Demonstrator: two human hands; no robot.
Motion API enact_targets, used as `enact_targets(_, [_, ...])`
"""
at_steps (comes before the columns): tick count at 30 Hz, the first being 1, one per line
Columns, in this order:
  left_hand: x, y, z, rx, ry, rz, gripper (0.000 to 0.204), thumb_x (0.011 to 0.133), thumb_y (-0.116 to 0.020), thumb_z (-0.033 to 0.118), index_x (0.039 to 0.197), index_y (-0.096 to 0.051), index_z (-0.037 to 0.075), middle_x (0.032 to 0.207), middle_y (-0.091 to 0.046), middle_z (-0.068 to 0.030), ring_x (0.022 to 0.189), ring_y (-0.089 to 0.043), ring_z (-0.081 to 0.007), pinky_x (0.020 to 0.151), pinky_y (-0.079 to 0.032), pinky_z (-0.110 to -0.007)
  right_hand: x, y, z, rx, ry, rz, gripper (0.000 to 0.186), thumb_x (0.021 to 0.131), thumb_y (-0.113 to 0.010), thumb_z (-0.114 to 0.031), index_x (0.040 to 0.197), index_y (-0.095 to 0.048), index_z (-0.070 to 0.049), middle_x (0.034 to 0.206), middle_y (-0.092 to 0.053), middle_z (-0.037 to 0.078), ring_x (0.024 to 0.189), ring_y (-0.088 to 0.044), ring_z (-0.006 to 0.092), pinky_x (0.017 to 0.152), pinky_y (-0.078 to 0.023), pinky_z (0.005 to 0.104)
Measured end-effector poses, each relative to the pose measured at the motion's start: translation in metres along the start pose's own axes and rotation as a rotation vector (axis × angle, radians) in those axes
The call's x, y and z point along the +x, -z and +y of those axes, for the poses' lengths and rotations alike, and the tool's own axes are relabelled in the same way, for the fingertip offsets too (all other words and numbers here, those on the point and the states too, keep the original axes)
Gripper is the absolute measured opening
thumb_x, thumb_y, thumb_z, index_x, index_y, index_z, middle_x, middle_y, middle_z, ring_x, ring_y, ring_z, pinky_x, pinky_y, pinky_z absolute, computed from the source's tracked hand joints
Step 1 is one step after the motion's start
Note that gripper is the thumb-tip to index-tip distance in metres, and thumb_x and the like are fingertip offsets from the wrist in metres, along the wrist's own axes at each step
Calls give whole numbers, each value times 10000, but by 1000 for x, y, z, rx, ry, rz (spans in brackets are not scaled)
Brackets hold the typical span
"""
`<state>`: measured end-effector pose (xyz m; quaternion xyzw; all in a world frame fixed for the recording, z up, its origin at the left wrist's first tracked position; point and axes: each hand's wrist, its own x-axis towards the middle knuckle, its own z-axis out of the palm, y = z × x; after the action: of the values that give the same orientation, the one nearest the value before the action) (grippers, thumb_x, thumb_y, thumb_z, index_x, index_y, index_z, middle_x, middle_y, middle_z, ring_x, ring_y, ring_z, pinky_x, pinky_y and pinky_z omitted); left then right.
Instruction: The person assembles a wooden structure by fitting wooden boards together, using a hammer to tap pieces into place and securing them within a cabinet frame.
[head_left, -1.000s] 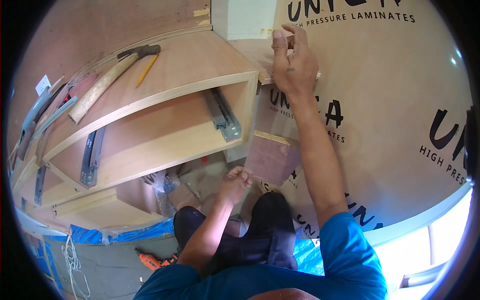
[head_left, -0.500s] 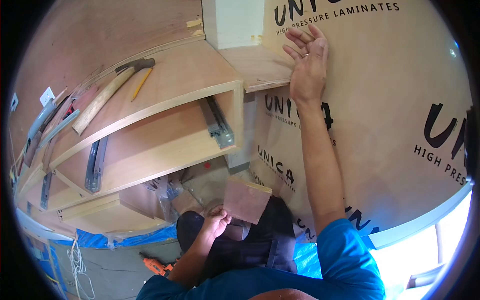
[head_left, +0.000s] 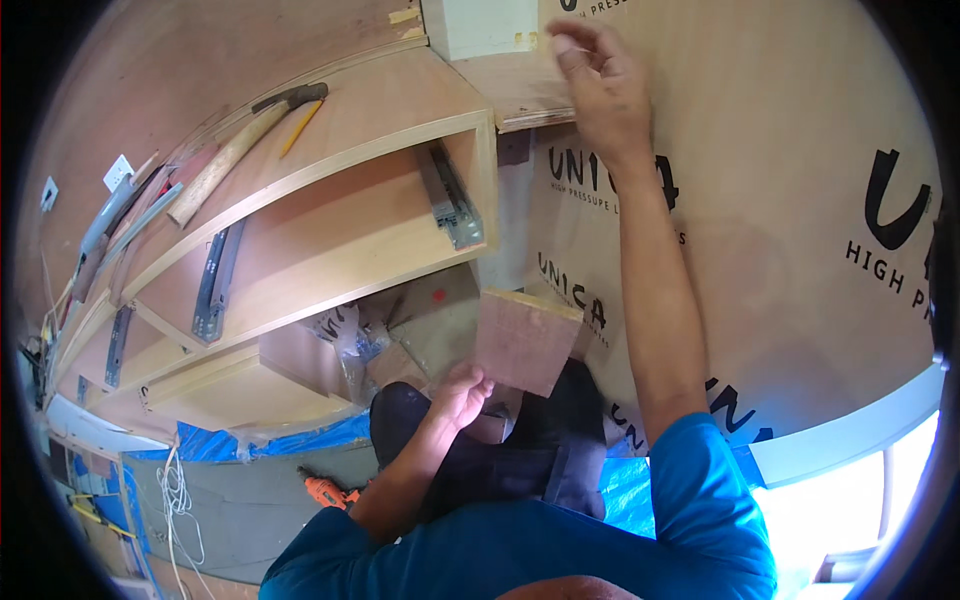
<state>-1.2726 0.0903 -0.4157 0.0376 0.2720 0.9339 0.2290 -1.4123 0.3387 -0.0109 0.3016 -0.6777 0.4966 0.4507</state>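
Observation:
My left hand (head_left: 462, 395) pinches the lower left edge of a small square plywood piece (head_left: 527, 345), holding it up above my lap. Its top edge is pale and its face reddish brown. My right hand (head_left: 607, 90) is raised at the far side, by the corner shelf board (head_left: 520, 92) and in front of the tan laminate-covered panel (head_left: 790, 200). Its fingers are loosely bent, with the thumb apart from them and nothing visible between.
On the wooden cabinet (head_left: 390, 110) lie a claw hammer (head_left: 235, 160), a yellow pencil (head_left: 300, 128) and several other tools. Metal drawer runners (head_left: 450, 200) are fixed inside its open bay. An orange power tool (head_left: 328, 492) and a white cord (head_left: 175, 500) rest on the floor.
My right hand has gone from spread fingers to a looser bend, away from the panel's face. The view has shifted; the plywood piece stays in my left hand, turned slightly.

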Motion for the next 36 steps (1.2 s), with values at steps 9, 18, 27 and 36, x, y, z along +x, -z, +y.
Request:
enact_targets(9, [11,-12,19,53,-103,-28,39,978,-698,102,971,-685,66,961,-745,-57,776,-698,-171,701,-579,-287,-11,-6,-39,-581,146,-639,506,817,-686,-36,1320,-643,1,1296,-685,213,1218,-651,342,1041,-513,410])
enact_targets(18, [-11,-3,21,53,-93,-22,180,953,-743,135,1083,-678,28,955,-716,-75,774,-670,-164,659,-560,-283,100,-76,44,-605,87,-607,506,873,-490,17,1351,-653,-12,1296,-700,198,1202,-666,345,1047,-515,393])
enact_targets(27, [-25,19,16,-12,-65,10,100,964,-733,135,956,-662,66,904,-719,-68,757,-684,-177,650,-555,-277,135,-86,103,-730,26,-837,581,758,-475,68,1270,-728,-39,1277,-714,200,1188,-675,350,1025,-525,385])
enact_targets(36, [-31,28,23,4,-106,9,105,930,-758,94,1009,-699,60,922,-730,-62,760,-688,-174,663,-571,-290,141,-100,76,-797,13,-1069,646,768,-527,-76,1406,-621,-36,1409,-623,218,1305,-608,346,1102,-473,385])
